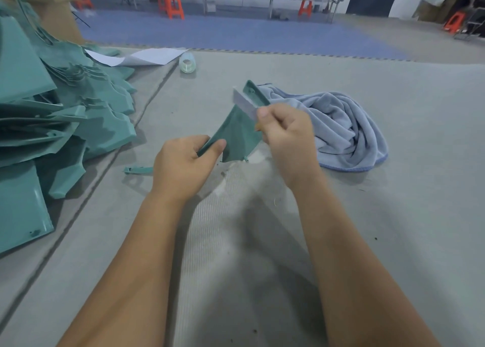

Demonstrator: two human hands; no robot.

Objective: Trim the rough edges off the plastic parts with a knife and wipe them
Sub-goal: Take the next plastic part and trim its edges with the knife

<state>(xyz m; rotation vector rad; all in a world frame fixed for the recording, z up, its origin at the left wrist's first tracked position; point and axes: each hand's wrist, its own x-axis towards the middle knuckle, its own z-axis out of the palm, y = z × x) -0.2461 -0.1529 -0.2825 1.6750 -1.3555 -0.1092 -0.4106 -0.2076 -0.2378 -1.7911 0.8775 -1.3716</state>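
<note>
A teal plastic part (pixel 237 134) is held upright over the grey mat at mid-frame. My left hand (pixel 181 165) pinches its lower left corner between thumb and fingers. My right hand (pixel 284 134) grips a knife (pixel 245 102); its pale flat blade lies against the part's upper edge, and the handle is hidden inside my fist. A crumpled light blue cloth (pixel 338 128) lies on the mat just right of my right hand, touching neither hand.
A large heap of teal plastic parts (pixel 60 115) fills the left side. A small teal offcut (pixel 137 170) lies left of my left hand. A clear tape roll (pixel 187 63) and a white sheet (pixel 147 57) lie farther back. Orange stools and tables stand beyond the mat.
</note>
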